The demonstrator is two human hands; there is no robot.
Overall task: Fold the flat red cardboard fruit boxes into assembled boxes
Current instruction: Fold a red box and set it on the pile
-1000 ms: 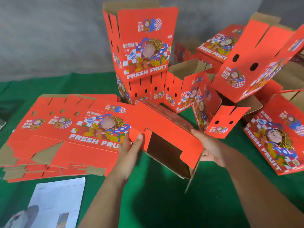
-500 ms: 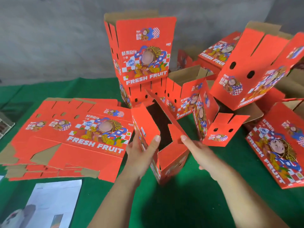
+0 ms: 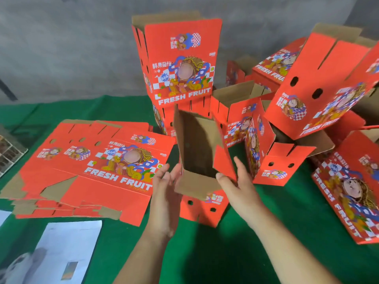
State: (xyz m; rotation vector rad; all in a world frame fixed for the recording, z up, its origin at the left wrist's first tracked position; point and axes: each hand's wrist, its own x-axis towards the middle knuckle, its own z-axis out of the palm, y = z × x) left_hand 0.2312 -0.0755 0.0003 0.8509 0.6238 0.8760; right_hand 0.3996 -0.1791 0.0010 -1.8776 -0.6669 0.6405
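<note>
Over the green table (image 3: 225,253), beside the flat stack (image 3: 92,160), we brace the opened box (image 3: 196,144) with the left hand (image 3: 166,183) flat, fingers straight, while the right hand (image 3: 235,181) pinches a flap (image 3: 223,160), best creased squarely inward.

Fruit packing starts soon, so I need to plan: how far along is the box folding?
Done, apparently: several standing boxes piled at the back and right. In hand: one half-opened box, left hand flat against its side, right hand pinching a red flap; its flaps are not yet folded in. To do: the stack of flat boxes on the left.
</note>
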